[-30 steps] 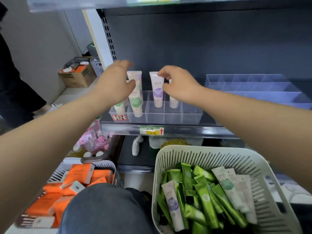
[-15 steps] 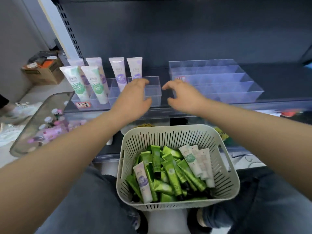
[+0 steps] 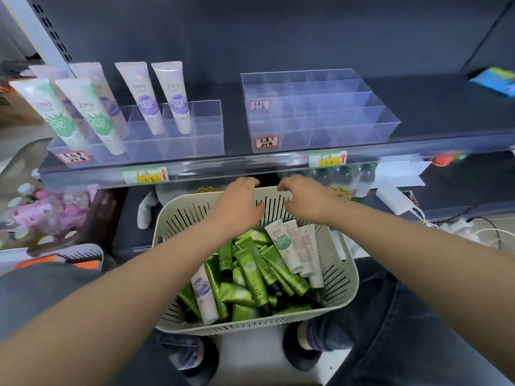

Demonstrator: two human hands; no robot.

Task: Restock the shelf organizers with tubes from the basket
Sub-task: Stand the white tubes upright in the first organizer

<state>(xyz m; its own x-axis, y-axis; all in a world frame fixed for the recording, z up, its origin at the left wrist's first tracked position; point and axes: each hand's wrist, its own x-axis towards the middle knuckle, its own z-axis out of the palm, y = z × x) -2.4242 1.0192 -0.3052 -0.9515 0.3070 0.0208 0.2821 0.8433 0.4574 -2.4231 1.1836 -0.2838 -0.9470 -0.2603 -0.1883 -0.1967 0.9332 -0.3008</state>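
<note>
A pale slotted basket (image 3: 341, 277) sits on the floor between my knees, full of green tubes (image 3: 252, 273), a few white tubes (image 3: 302, 246) and one purple-label tube (image 3: 204, 295). My left hand (image 3: 237, 206) and my right hand (image 3: 308, 199) hover over the basket's far rim, fingers loosely curled, holding nothing. On the shelf, the left clear organizer (image 3: 178, 140) holds green-label tubes (image 3: 92, 115) and purple-label tubes (image 3: 156, 96) standing upright. The right clear organizer (image 3: 320, 118) holds no tubes.
The shelf edge (image 3: 250, 165) carries yellow price tags. A tray of pink bottles (image 3: 47, 215) lies lower left, beside a basket with orange packs (image 3: 55, 260). White cables and a charger (image 3: 398, 201) lie lower right. A blue packet (image 3: 493, 80) sits far right on the shelf.
Both hands have come down from the left organizer on the shelf to just above the basket's far rim. The view has tilted down and to the right.
</note>
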